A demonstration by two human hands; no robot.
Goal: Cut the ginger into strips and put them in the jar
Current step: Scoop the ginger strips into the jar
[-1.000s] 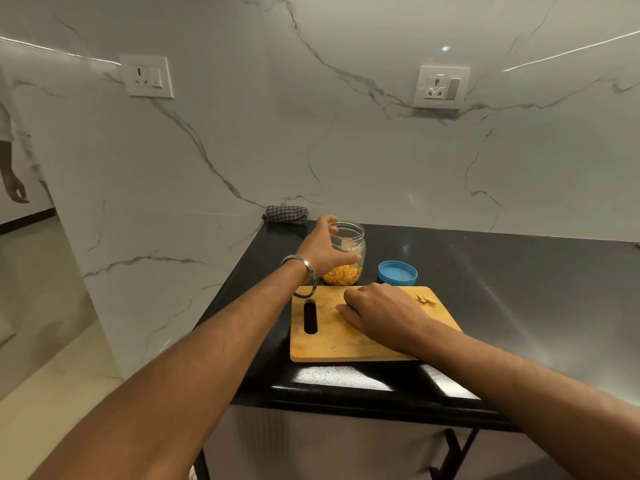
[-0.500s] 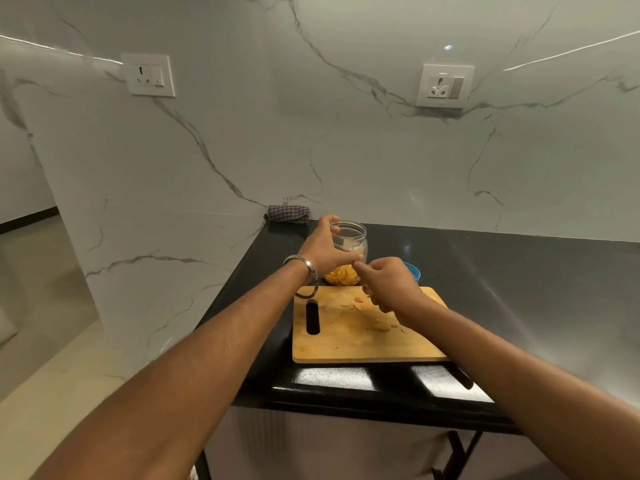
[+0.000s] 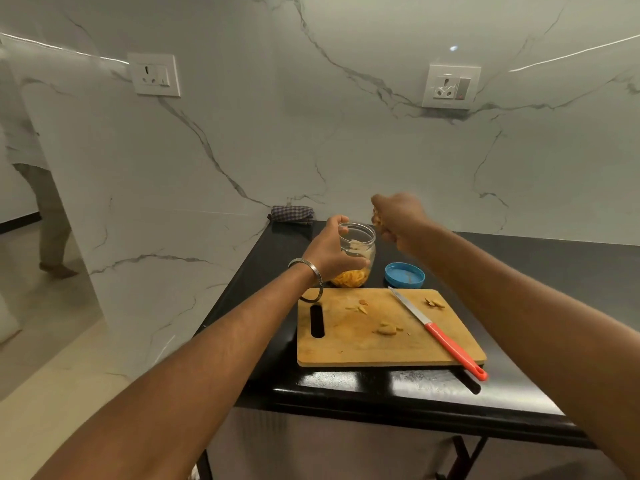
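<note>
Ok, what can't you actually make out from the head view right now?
- What the right hand holds: its curled fingers hide all but a yellowish bit.
- The near side of the jar: the left hand wraps it.
- The ginger scraps on the cutting board: too small to count.

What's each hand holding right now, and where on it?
Left hand grips the open jar around its side wall. Right hand, raised beside the jar mouth, pinches ginger strips in its fingertips.

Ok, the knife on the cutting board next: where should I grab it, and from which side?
Probably the red handle of the knife, from the near right: it overhangs the near right corner of the cutting board, and the blade points away toward the blue lid.
</note>
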